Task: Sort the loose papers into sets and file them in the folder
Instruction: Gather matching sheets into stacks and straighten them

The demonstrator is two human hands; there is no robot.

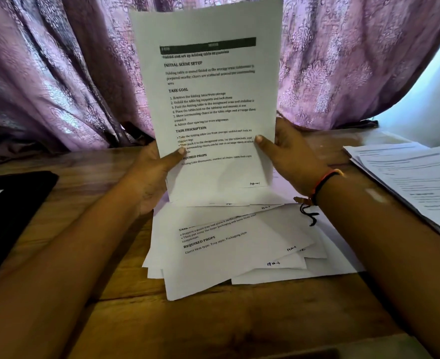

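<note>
A printed white sheet [208, 99] stands upright in front of me, its lower edge just above a loose pile of papers [229, 252] spread on the wooden table [125, 314]. My left hand [151, 174] grips the sheet's lower left edge, thumb on the front. My right hand [288, 156] grips the lower right edge the same way. A black folder [9, 211] lies flat at the left edge of the table. Whether more sheets stand behind the held one is hidden.
A second stack of printed papers [410, 177] lies at the right of the table, partly over its edge. A purple patterned curtain [58, 73] hangs close behind the table's far edge. Bare wood shows in front of the pile.
</note>
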